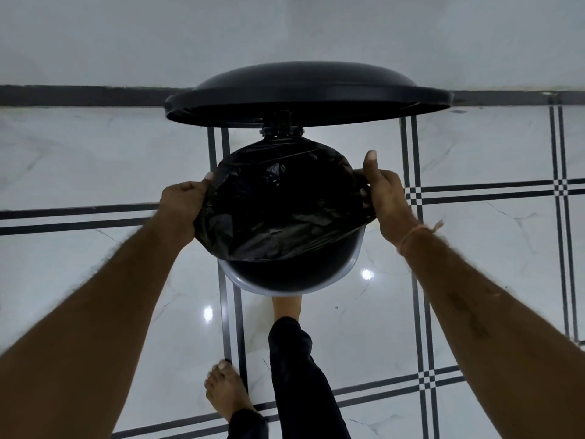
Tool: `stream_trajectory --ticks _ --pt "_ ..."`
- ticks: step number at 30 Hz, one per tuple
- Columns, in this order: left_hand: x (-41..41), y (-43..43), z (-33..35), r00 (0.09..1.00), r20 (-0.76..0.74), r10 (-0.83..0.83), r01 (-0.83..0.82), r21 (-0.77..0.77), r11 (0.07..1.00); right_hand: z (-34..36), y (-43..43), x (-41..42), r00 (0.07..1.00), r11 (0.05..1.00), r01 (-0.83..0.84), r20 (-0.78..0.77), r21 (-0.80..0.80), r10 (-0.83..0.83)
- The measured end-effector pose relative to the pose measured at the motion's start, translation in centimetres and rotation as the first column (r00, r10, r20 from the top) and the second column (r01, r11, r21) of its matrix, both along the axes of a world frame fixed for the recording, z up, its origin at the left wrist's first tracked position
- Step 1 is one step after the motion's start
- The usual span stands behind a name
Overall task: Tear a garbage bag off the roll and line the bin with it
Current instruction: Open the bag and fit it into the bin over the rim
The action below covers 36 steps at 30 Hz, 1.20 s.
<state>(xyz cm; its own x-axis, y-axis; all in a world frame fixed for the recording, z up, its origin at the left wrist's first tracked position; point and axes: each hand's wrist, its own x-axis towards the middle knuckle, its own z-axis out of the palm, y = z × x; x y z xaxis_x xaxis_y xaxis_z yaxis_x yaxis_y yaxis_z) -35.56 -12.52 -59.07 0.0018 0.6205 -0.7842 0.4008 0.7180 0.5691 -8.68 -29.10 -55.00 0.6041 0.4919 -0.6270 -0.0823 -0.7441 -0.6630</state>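
Observation:
A round pedal bin (286, 285) with a silver rim stands on the floor below me, its black lid (304, 90) raised behind it. A black garbage bag (285, 204) is spread open over the bin's mouth, covering the back and sides while the near rim stays bare. My left hand (182, 207) grips the bag's left edge. My right hand (387, 198) grips its right edge, thumb raised. The roll is not in view.
White marble floor tiles (95, 160) with black stripe inlays surround the bin. A white wall with a dark skirting (79, 96) runs behind it. One foot (286, 307) sits at the bin's front base, and the other bare foot (226, 391) rests on the floor.

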Motion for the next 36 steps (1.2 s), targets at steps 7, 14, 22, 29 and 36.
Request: stream_trajectory --ticks 7,14,22,29,36 --pt "-2.8 -3.5 1.4 0.998 0.06 -0.012 0.007 0.079 0.997 0.4 -2.3 -1.2 0.988 0.989 0.149 -0.046 -0.006 -0.149" --pt "-4.2 -6.6 2.3 0.931 0.296 0.214 -0.174 -0.154 0.973 0.2 -5.5 -3.6 0.936 0.937 0.341 -0.112 0.068 -0.333" --pt "-5.3 -9.1 2.8 0.889 0.292 0.353 -0.249 -0.339 0.907 -0.5 -8.8 -6.3 0.814 0.812 0.56 -0.298 0.168 -0.499" --pt "-5.4 -10.2 2.5 0.876 0.229 0.424 -0.318 -0.386 0.866 -0.7 -11.1 -8.1 0.719 0.748 0.65 -0.426 0.134 -0.549" --pt "-5.5 -11.5 2.8 0.811 0.34 0.475 -0.288 -0.476 0.831 1.2 -10.3 -9.7 0.765 0.823 0.568 -0.367 -0.003 -0.529"
